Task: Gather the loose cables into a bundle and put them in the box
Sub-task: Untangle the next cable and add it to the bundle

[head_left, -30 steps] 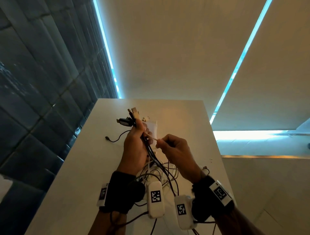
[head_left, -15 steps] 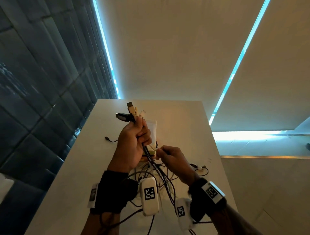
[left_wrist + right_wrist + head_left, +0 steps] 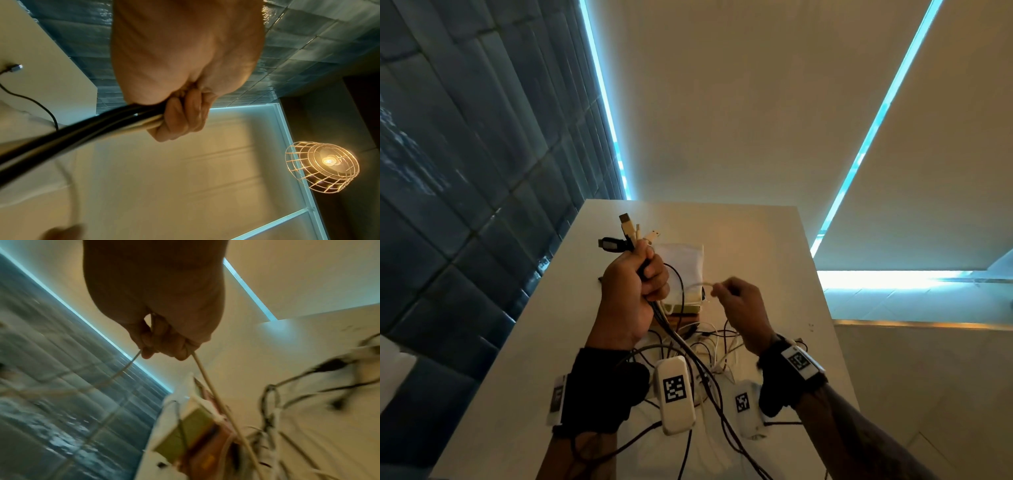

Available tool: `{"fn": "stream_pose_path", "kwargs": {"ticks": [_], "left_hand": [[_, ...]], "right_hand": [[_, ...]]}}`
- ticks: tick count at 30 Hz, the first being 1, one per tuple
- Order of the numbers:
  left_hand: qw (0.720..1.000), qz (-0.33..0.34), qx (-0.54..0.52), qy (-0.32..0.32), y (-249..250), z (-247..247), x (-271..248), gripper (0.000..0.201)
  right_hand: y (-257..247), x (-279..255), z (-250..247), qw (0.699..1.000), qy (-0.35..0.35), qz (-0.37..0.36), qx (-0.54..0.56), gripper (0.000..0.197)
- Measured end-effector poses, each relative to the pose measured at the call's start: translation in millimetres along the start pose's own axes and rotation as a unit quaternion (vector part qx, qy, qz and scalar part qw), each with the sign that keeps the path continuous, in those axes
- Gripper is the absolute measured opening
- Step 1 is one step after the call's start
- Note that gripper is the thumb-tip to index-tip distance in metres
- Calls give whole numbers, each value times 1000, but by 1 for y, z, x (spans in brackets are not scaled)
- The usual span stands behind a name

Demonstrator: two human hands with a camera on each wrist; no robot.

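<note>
My left hand [image 3: 635, 291] grips a bundle of black and white cables [image 3: 674, 334] upright above the table, with several plug ends [image 3: 628, 233] fanning out above the fist. The left wrist view shows its fingers [image 3: 180, 116] curled round the thick dark cables [image 3: 82, 134]. To the right, my right hand [image 3: 736, 296] pinches a thin white cable [image 3: 697, 285] that arcs toward the bundle; in the right wrist view this cable [image 3: 209, 384] passes through the fingertips [image 3: 164, 348]. The open box [image 3: 681, 270], white with a green and orange side, stands behind the hands.
More loose cables [image 3: 715, 346] lie tangled on the white table [image 3: 774, 260] below my hands. One black cable end [image 3: 15, 68] lies on the table at the left. Dark tiled wall runs along the table's left edge. A wire-cage lamp [image 3: 320, 167] glows overhead.
My left hand has lifted the bundle higher. My right hand has moved right and up, drawing the thin white cable away from the bundle into an arc.
</note>
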State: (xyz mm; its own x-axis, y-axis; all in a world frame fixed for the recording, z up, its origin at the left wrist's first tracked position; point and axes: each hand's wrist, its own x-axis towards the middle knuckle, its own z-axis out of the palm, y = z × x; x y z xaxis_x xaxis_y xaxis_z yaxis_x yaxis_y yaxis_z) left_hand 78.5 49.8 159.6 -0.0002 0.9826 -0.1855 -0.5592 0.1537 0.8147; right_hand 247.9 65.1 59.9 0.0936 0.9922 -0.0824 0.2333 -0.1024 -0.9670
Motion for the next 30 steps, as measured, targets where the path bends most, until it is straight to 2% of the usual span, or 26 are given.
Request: {"fn": "stream_pose_path", "kwargs": {"ticks": [2, 5, 8, 10, 12, 19, 22, 30], "left_hand": [[999, -14, 31, 23, -2, -2, 0, 33], [997, -31, 48, 52, -3, -1, 0, 31], [999, -48, 12, 23, 3, -1, -2, 31], [998, -54, -29, -27, 8, -2, -6, 33], [997, -45, -44, -55, 11, -2, -9, 34], [993, 14, -79, -90, 9, 0, -8, 37], [992, 39, -84, -82, 13, -7, -7, 39], [989, 66, -95, -97, 22, -15, -13, 38]], "right_hand": [[-32, -5, 1, 996, -14, -51, 75, 16], [-70, -20, 2, 980, -61, -139, 133, 13], [-89, -33, 0, 959, -151, -187, 153, 13], [-87, -35, 2, 953, -184, -186, 151, 15], [-76, -32, 3, 957, -179, -174, 150, 15], [-10, -16, 16, 977, -162, -98, 95, 18], [14, -14, 17, 982, -164, -75, 53, 21], [45, -6, 24, 990, -134, -40, -14, 30]]}}
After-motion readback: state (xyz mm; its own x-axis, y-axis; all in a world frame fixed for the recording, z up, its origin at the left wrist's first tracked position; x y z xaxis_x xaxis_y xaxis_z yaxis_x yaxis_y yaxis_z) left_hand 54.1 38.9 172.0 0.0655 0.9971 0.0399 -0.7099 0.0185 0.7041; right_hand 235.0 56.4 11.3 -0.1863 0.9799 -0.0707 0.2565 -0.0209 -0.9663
